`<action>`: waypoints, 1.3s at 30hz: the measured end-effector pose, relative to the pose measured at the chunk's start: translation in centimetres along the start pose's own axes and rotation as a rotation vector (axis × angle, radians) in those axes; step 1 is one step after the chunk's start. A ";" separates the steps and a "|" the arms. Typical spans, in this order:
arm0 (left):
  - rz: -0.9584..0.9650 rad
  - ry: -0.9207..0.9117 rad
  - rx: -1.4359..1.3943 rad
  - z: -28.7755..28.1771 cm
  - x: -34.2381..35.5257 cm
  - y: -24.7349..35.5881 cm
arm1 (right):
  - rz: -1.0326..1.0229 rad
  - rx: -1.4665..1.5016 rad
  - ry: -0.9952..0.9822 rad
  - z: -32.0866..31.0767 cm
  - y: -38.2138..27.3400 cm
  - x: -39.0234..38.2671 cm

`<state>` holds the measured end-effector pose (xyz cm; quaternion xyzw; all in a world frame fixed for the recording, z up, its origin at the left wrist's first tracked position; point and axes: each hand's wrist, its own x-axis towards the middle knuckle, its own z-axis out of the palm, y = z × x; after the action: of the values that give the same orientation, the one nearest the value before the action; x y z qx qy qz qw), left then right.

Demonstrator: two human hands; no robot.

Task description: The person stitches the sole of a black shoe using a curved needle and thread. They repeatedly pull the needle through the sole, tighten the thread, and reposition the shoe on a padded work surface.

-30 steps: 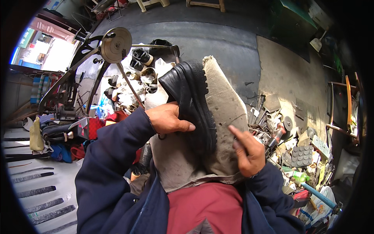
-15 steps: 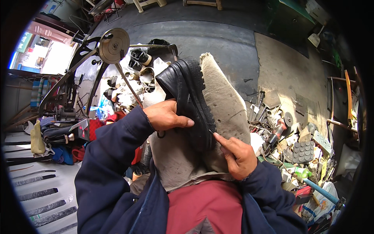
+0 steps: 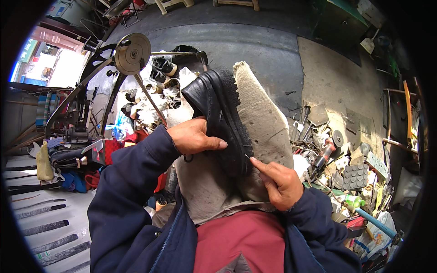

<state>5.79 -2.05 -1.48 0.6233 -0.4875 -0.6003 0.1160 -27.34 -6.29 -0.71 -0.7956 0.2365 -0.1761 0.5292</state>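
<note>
A black leather shoe (image 3: 213, 102) with a thick ridged sole lies tilted across my lap, its toe toward me. My left hand (image 3: 196, 136) is closed on the shoe's upper, with the thumb pressed flat on the leather and the other fingers hidden. My right hand (image 3: 281, 183) is at the toe end, pinching a thin pointed tool (image 3: 247, 157) of which only the fine tip shows. That tip is at the seam between upper and sole. Beneath the shoe a worn beige cloth (image 3: 266, 123) covers my legs.
On the left stands a black hand-cranked machine (image 3: 133, 53) with a round wheel. Behind it are several shoes (image 3: 164, 68). To the right lie a red angle grinder (image 3: 325, 152), a sheet of round black pads (image 3: 355, 176) and piled tools. Dark strips (image 3: 45, 227) lie at the lower left.
My right hand has shifted slightly to the right, and a bit more of the thin tip shows. The shoe and my left hand have hardly moved.
</note>
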 end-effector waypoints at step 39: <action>-0.146 -0.017 0.004 -0.1 -1.1 2.8 | 0.030 0.068 0.170 2.0 -0.3 1.4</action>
<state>4.82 -2.67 1.32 0.6523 -0.4429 -0.6114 0.0668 -25.09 -5.42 -1.14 -0.7556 0.2865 -0.2431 0.5366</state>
